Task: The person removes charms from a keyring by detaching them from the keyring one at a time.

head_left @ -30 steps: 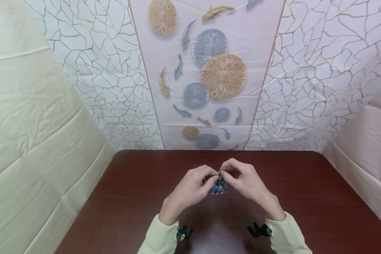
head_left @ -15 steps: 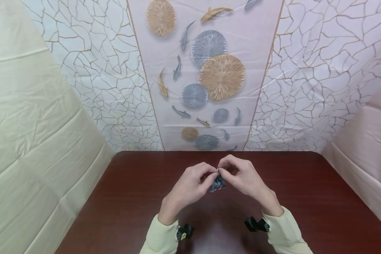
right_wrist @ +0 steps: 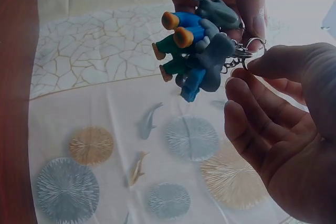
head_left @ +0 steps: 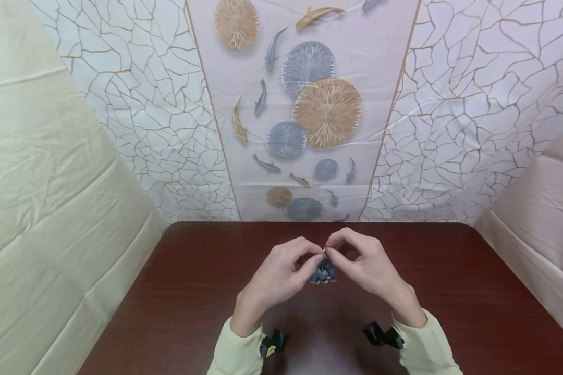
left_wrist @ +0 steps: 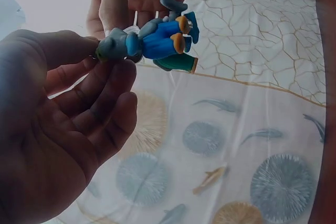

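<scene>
Keychain figurines [right_wrist: 195, 35] — just beneath the fingers [right_wrist: 281, 62]

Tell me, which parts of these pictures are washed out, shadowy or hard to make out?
Head view: pale glare on the table near the bottom edge, and the figurines too small and soft to show detail; left wrist view: top-left corner washed out, left grip in shade; right wrist view: top-right corner washed out, right grip mostly in shade.
</scene>
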### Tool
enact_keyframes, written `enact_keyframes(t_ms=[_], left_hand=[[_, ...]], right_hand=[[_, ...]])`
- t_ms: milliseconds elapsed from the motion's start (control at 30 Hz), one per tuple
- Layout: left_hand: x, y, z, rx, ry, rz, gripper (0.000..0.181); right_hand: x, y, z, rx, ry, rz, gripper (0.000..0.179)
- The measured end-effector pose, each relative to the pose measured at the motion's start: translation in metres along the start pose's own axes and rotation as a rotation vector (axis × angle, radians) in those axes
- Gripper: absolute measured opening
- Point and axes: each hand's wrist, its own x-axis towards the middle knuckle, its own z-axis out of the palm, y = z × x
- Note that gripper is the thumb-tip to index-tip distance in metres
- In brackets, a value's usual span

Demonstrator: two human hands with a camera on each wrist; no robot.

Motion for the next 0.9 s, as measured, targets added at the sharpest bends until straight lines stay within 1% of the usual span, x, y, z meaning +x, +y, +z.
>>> enact_keyframes(t_ms=[167, 267, 400, 533, 700, 800, 900], left_hand=[[0.0, 0.005, -0.001, -0.013, -0.003, 0.04, 0.007], [0.001, 0.008, -0.002, -0.015, -0.008, 0.052, 0.007], [0.0, 0.012, -0.006, -0.012, -0.021, 0.05, 0.007], [-0.001, 0.015, -0.009, 0.009, -0.022, 0.067, 0.007], [-0.001, 0.016, -0.012, 0.015, -0.027, 0.073, 0.008], [0.0, 0.015, -0.012, 0.005, -0.028, 0.079, 0.008], [0.0, 0.013, -0.012, -0.004, -0.03, 0.085, 0.008]], right_hand=[[-0.002, -0.007, -0.005, -0.004, -0.001, -0.017, 0.027], [-0.002, -0.009, -0.007, 0.007, -0.006, -0.022, 0.028], [-0.003, -0.01, -0.007, 0.039, -0.022, -0.006, 0.028], [-0.002, -0.01, -0.007, 0.094, -0.039, 0.007, 0.027], [-0.002, -0.011, -0.007, 0.151, -0.041, -0.021, 0.028], [-0.001, -0.012, -0.006, 0.162, -0.029, -0.057, 0.03], [-0.001, -0.012, -0.006, 0.16, -0.029, -0.057, 0.03]])
